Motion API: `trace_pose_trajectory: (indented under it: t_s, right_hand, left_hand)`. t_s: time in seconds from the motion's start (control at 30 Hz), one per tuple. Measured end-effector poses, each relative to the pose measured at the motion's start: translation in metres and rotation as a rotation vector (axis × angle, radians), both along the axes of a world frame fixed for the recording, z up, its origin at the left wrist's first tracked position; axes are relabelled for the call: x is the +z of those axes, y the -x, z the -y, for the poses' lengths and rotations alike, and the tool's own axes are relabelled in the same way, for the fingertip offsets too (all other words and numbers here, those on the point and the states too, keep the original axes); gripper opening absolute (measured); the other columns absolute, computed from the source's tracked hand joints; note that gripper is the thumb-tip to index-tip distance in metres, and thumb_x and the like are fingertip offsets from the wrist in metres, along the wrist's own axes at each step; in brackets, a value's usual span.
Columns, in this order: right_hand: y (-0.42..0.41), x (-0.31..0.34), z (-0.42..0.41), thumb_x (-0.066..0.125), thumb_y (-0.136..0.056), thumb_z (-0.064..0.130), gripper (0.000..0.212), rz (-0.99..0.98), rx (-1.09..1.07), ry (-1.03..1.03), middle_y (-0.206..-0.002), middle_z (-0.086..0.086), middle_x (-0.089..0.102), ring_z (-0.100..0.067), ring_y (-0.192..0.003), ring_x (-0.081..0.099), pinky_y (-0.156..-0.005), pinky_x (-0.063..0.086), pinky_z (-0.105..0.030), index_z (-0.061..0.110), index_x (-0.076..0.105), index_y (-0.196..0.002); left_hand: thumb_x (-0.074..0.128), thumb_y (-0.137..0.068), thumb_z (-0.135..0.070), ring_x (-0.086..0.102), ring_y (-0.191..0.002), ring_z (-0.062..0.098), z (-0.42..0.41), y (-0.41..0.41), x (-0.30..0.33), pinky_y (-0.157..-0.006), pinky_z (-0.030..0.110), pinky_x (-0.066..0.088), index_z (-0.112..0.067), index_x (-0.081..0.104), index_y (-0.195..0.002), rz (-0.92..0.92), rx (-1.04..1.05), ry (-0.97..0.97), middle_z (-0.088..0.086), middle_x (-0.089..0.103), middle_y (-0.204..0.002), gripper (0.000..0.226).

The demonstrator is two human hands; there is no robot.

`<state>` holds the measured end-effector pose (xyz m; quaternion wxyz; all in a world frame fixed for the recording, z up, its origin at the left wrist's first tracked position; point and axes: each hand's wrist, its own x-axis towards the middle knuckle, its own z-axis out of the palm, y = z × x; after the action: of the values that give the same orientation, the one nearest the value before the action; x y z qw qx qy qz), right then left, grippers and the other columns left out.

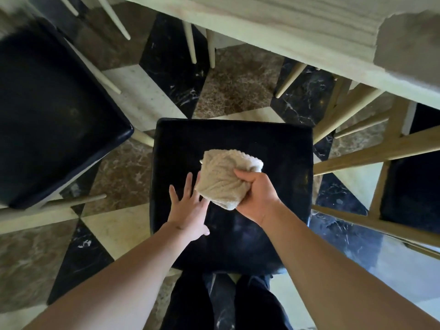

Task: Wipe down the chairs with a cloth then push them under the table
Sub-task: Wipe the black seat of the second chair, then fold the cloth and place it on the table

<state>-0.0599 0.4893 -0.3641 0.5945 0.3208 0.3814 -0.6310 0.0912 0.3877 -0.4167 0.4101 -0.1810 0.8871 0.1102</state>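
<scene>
A black padded chair seat (281, 148) lies directly below me, pulled out from the pale wooden table (297, 32) at the top. My right hand (258, 196) grips a bunched beige cloth (226, 177) just above the middle of that seat. My left hand (190, 208) is spread open with fingers apart, its fingertips beside the cloth's left edge over the seat. A second black chair seat (54, 115) stands to the left, and a third chair (409, 177) with a light wooden frame stands to the right, partly under the table.
The floor (238, 96) is polished marble in black, brown and cream tiles. Pale tapered chair and table legs (190, 44) stand under the table. My dark trouser legs (190, 303) are right behind the middle seat.
</scene>
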Motion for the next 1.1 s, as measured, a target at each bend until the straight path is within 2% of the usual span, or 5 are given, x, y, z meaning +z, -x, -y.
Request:
trace_pose_trajectory:
  t_s: [0.13, 0.53, 0.87, 1.0, 1.1]
  right_hand:
    - [0.014, -0.010, -0.028, 0.063, -0.090, 0.003, 0.040, -0.055, -0.021, -0.101, -0.116, -0.020, 0.073, -0.041, -0.105, 0.071, -0.091, 0.056, -0.057, 0.004, 0.058, -0.130]
    - [-0.001, -0.018, -0.095, 0.066, -0.087, 0.003, 0.037, -0.075, -0.026, -0.283, -0.105, -0.019, 0.076, -0.040, -0.095, 0.074, -0.078, 0.060, -0.055, 0.004, 0.060, -0.124]
    - [-0.013, 0.002, -0.101, 0.066, -0.088, 0.003, 0.032, -0.102, 0.020, -0.332, -0.099, -0.017, 0.077, -0.037, -0.091, 0.075, -0.089, 0.058, -0.055, 0.007, 0.060, -0.119]
    - [-0.004, 0.044, -0.070, 0.064, -0.092, 0.006, 0.029, -0.161, 0.088, -0.313, -0.100, -0.015, 0.077, -0.034, -0.095, 0.075, -0.098, 0.055, -0.050, 0.005, 0.062, -0.120]
    - [0.002, 0.094, -0.039, 0.060, -0.096, 0.007, 0.021, -0.256, 0.172, -0.301, -0.096, -0.012, 0.079, -0.026, -0.089, 0.077, -0.080, 0.062, -0.039, 0.004, 0.064, -0.116]
  left_hand:
    - [0.078, -0.078, -0.055, -0.027, -0.151, 0.039, -0.009, -0.014, -0.006, -0.117, 0.071, 0.010, -0.028, -0.019, -0.158, -0.081, 0.039, 0.037, 0.011, -0.040, -0.160, 0.129]
    - [0.066, -0.091, -0.019, -0.013, -0.155, 0.039, -0.034, -0.025, 0.008, -0.120, 0.060, 0.026, -0.032, -0.001, -0.161, -0.098, 0.134, 0.025, 0.011, -0.018, -0.168, 0.098]
    - [0.061, -0.096, -0.023, -0.003, -0.156, 0.038, -0.037, -0.037, 0.031, -0.120, 0.058, 0.027, -0.039, 0.003, -0.161, -0.031, 0.129, -0.005, 0.009, -0.008, -0.170, 0.089]
    - [0.059, -0.099, -0.028, 0.005, -0.156, 0.036, -0.002, -0.023, 0.074, -0.118, 0.054, 0.033, -0.042, -0.001, -0.160, -0.208, 0.220, -0.015, 0.007, -0.002, -0.171, 0.087]
    - [0.061, -0.099, -0.030, 0.012, -0.156, 0.030, 0.032, -0.003, 0.131, -0.120, 0.044, 0.035, -0.046, -0.002, -0.160, -0.446, 0.338, -0.138, 0.003, 0.007, -0.171, 0.088]
